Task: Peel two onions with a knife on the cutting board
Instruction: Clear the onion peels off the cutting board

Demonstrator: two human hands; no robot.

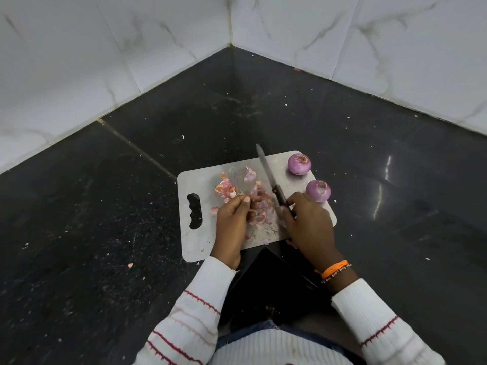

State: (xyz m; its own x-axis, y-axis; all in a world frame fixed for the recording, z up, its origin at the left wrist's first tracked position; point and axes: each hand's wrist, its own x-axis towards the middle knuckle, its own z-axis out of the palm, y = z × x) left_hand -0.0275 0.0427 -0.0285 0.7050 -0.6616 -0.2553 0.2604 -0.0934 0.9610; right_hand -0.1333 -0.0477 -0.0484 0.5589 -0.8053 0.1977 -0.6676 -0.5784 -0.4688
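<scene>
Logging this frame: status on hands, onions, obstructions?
Right hand grips knife; left hand pinches peel. Both onions peeled, on board. Nothing in the way.

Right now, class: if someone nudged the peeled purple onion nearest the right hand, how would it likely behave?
The round peeled purple onion would probably roll, as it sits near the edge of the grey cutting board. Its bare, glossy surface may feel slippery. It looks firm, not floppy.

The dark speckled worktop [342, 143] carried a grey cutting board [200, 180] and scattered pale scraps [130, 265] beside it.
</scene>
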